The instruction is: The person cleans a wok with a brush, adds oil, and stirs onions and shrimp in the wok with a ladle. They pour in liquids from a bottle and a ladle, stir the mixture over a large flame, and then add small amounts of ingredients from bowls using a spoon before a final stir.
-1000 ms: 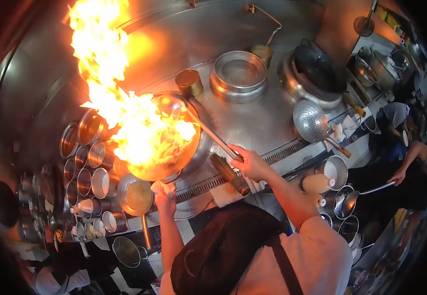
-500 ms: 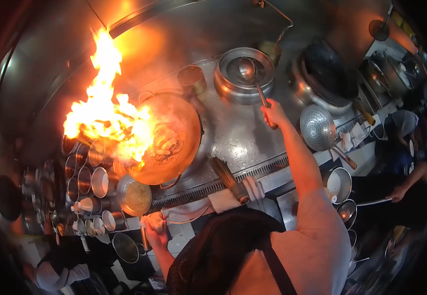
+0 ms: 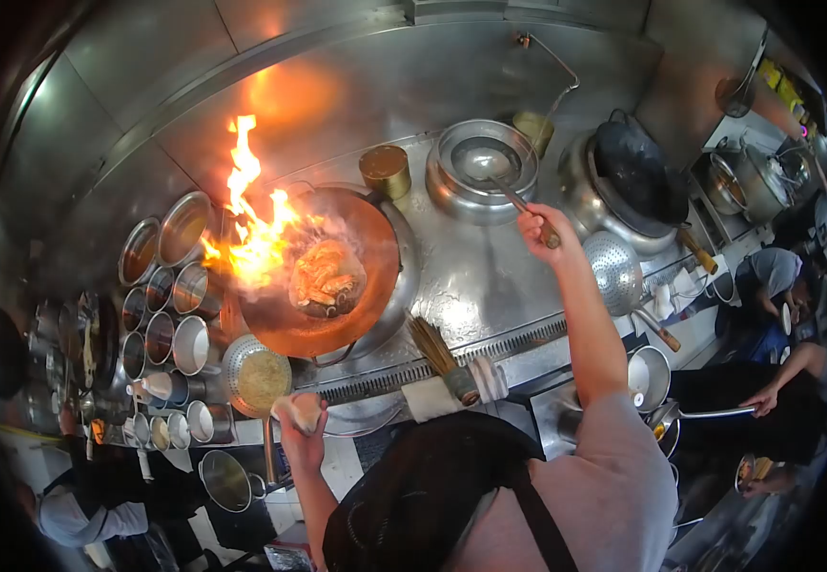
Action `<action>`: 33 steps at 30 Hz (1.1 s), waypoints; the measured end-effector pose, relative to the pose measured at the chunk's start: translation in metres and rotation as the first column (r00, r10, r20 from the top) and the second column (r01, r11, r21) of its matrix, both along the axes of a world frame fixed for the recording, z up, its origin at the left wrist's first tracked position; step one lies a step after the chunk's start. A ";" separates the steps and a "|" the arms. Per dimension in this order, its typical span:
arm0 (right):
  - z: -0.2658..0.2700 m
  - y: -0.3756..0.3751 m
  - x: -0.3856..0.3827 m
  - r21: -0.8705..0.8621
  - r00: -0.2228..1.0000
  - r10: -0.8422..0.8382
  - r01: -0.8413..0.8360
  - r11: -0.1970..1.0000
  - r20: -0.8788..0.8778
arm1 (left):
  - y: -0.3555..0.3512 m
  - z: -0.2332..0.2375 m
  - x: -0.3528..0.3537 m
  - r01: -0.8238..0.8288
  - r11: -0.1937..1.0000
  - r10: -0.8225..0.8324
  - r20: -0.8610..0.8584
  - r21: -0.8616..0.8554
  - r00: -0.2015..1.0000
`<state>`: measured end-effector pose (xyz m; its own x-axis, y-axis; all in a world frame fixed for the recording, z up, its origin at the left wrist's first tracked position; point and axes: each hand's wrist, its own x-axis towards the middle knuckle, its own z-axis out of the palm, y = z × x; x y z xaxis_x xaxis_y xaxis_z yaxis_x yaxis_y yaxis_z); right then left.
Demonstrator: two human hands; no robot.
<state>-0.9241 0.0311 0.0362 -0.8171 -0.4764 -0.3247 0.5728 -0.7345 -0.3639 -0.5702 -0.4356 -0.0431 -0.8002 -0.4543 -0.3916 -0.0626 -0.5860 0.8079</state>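
Flames leap at the left side of a wok beyond a person's left hand, which is curled around a pale cloth that could catch if it strays too close. Food heaped in the wok, beyond the same hand, could scorch if the blaze lingers. Between the hands, a brush could singe should fire spread, while the right hand grips a ladle reaching into a pot just beyond, where overfilling could cause a spill
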 end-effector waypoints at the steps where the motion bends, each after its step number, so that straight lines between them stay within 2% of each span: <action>1: 0.007 -0.001 0.011 -0.031 1.000 0.025 -0.025 0.999 0.016 | 0.001 0.003 -0.004 0.071 0.983 -0.067 0.033 -0.167 0.997; 2: 0.017 -0.004 0.024 -0.062 0.998 0.054 -0.052 0.997 0.030 | -0.002 -0.007 -0.013 0.066 0.984 -0.062 0.027 -0.164 0.998; 4: 0.043 -0.018 0.051 -0.006 0.998 0.061 -0.060 0.998 0.029 | -0.011 -0.036 -0.037 0.101 0.971 -0.076 -0.122 0.216 0.990; 6: 0.067 -0.035 0.078 0.046 0.998 0.064 -0.065 0.997 0.029 | 0.008 -0.015 -0.063 0.087 0.980 -0.071 -0.090 0.181 0.993; 7: 0.077 -0.044 0.091 0.038 0.992 0.113 -0.116 0.993 0.056 | 0.003 -0.029 -0.077 0.085 0.980 -0.069 -0.094 0.181 0.993; 9: 0.079 -0.060 0.111 0.030 0.984 0.157 -0.160 0.987 0.081 | -0.004 -0.074 -0.107 0.066 0.977 -0.070 0.011 0.201 0.997; 11: 0.074 -0.075 0.129 0.169 0.971 0.238 -0.229 0.959 -0.034 | -0.002 -0.066 -0.114 0.061 0.980 -0.072 0.051 0.189 0.996; 13: 0.079 -0.094 0.151 0.321 0.964 0.262 -0.234 0.918 -0.047 | 0.001 -0.064 -0.118 0.059 0.983 -0.076 0.094 0.174 0.993; 17: 0.061 -0.118 0.179 0.496 0.943 0.320 -0.237 0.835 -0.088 | -0.005 -0.068 -0.108 0.095 0.990 -0.105 0.096 0.101 0.990; 19: 0.046 -0.123 0.188 0.547 0.930 0.346 -0.227 0.806 -0.125 | -0.009 -0.069 -0.098 0.121 0.989 -0.130 0.117 0.079 0.985; 21: 0.028 -0.120 0.193 0.596 0.914 0.373 -0.212 0.774 -0.159 | -0.015 -0.065 -0.076 0.132 0.990 -0.134 0.035 0.049 0.990; 23: 0.006 -0.112 0.191 0.735 0.868 0.389 -0.042 0.677 -0.308 | -0.020 -0.055 -0.048 0.113 0.989 -0.113 -0.004 0.098 0.994; 24: -0.003 -0.106 0.186 0.796 0.862 0.365 0.071 0.602 -0.353 | -0.024 -0.051 -0.031 0.088 0.985 -0.082 -0.045 0.150 0.996; 25: -0.013 -0.101 0.179 0.795 0.864 0.363 0.068 0.603 -0.349 | -0.035 -0.052 -0.014 0.096 0.985 -0.094 -0.016 0.145 0.995; 27: -0.025 -0.092 0.159 0.810 0.860 0.214 0.313 0.497 -0.463 | -0.049 -0.052 0.018 0.102 0.985 -0.105 0.016 0.137 0.994; 29: -0.017 -0.078 0.130 0.821 0.892 0.121 0.338 0.459 -0.435 | -0.055 -0.048 0.044 -0.047 0.999 0.046 0.068 0.015 0.997; 30: -0.017 -0.070 0.111 0.779 0.895 0.022 0.375 0.502 -0.445 | -0.059 -0.052 0.054 -0.048 0.999 0.048 0.067 0.012 0.997; 32: -0.008 -0.056 0.075 0.684 0.893 -0.182 0.435 0.586 -0.412 | -0.066 -0.064 0.069 -0.103 0.980 0.123 0.106 -0.172 0.987; 33: 0.000 -0.047 0.058 0.630 0.887 -0.280 0.459 0.626 -0.368 | -0.069 -0.071 0.074 -0.106 0.980 0.125 0.104 -0.171 0.987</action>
<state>-0.8661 -0.0162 0.0364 -0.9607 0.1669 -0.2220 0.1513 -0.3556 -0.9223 -0.4962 -0.5043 -0.1143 -0.6930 -0.6067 -0.3895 -0.0993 -0.4547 0.8851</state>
